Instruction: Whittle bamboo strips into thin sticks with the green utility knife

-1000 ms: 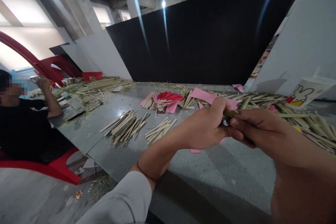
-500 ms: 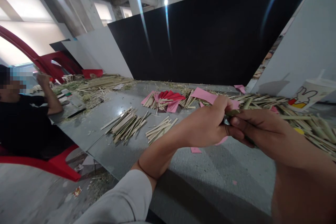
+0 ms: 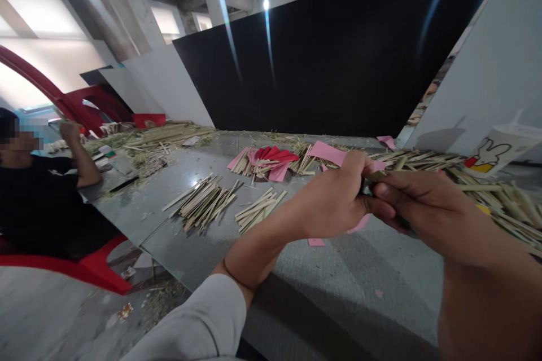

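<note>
Over the table's right half, my left hand (image 3: pixel 326 200) and my right hand (image 3: pixel 436 208) meet with fingers closed. A short end of a green plant strip (image 3: pixel 375 176) shows between the thumbs; most of it is hidden by the fingers. Something dark green also shows beneath the right fingers, too covered to name. Behind the left hand lies a pink paper strip (image 3: pixel 326 152). Left of my forearm are a bundle of split stalks (image 3: pixel 205 200) and a smaller stalk bundle (image 3: pixel 259 208). Farther back, red folded paper (image 3: pixel 275 155) rests on more stalks.
A white cup with a rabbit picture (image 3: pixel 499 149) stands at the right, near a heap of stalks (image 3: pixel 508 208). A black board (image 3: pixel 313 67) rises behind the table (image 3: pixel 339 282). At the left, another person (image 3: pixel 38 197) sits on a red chair (image 3: pixel 101 265).
My hands stay together in nearly the same place, with a slight shift of the fingers. A shiny spot between them earlier is now hidden. The piles have not moved.
</note>
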Available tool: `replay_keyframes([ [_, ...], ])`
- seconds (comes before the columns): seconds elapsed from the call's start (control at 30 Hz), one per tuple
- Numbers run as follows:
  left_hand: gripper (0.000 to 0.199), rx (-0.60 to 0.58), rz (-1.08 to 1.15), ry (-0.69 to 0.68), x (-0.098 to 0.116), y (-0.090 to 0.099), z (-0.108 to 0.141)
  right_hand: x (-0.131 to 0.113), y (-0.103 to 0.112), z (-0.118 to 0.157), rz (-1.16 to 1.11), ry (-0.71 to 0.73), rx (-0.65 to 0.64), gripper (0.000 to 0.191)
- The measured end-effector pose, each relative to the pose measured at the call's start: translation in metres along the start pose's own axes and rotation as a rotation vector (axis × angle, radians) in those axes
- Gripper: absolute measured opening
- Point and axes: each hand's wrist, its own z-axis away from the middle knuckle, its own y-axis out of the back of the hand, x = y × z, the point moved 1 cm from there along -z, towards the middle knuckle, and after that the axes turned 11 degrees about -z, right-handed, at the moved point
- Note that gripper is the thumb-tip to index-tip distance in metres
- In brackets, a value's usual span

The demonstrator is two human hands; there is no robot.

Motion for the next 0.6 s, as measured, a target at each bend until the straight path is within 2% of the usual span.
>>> replay_keyframes([
  [0.27,0.036,-0.063,-0.005,0.013,0.0043,0.0013,0.0015,-0.003,0.0007,0.0024,-0.103,-0.078,-0.039,0.061],
  [0.6,0.039,0.024,0.079,0.037,0.0019,0.0047,0.003,-0.0008,-0.0046,0.0015,-0.113,-0.048,0.055,0.064],
])
